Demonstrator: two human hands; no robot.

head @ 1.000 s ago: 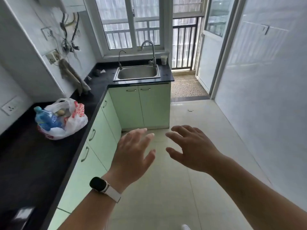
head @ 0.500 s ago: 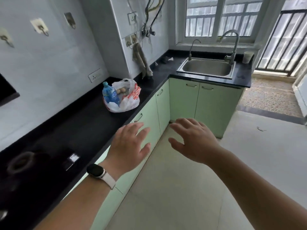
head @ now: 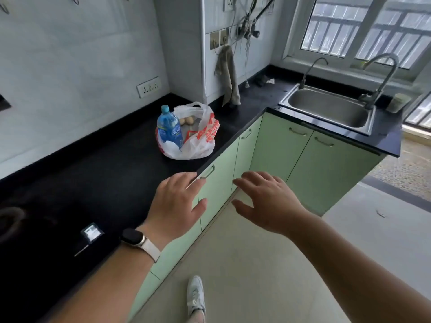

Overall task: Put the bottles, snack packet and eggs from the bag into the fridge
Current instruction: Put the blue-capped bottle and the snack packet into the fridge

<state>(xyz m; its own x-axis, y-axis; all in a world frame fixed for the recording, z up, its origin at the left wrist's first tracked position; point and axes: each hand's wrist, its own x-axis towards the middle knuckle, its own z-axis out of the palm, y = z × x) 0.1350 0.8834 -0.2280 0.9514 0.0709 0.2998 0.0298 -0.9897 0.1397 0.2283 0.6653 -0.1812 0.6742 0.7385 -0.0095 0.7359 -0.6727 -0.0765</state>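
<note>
Black counter (head: 105,173) over pale green cabinets (head: 279,150), steel sink (head: 326,106) by the window.
A white, red-printed bag (head: 198,149) sits near the counter's edge, holding an upright blue bottle (head: 169,129), brown eggs (head: 187,121) and a packet (head: 190,135); left hand (head: 173,206) and right hand (head: 268,201) hover before it, fingers spread, holding nothing.

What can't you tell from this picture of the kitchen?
Head view, fridge: outside the frame.
Head view, bag: its plastic folds hide the egg count beyond two eggs, any bottle besides the blue bottle, and most of any snack packet.
Head view, bottle label: too small to read.
</note>
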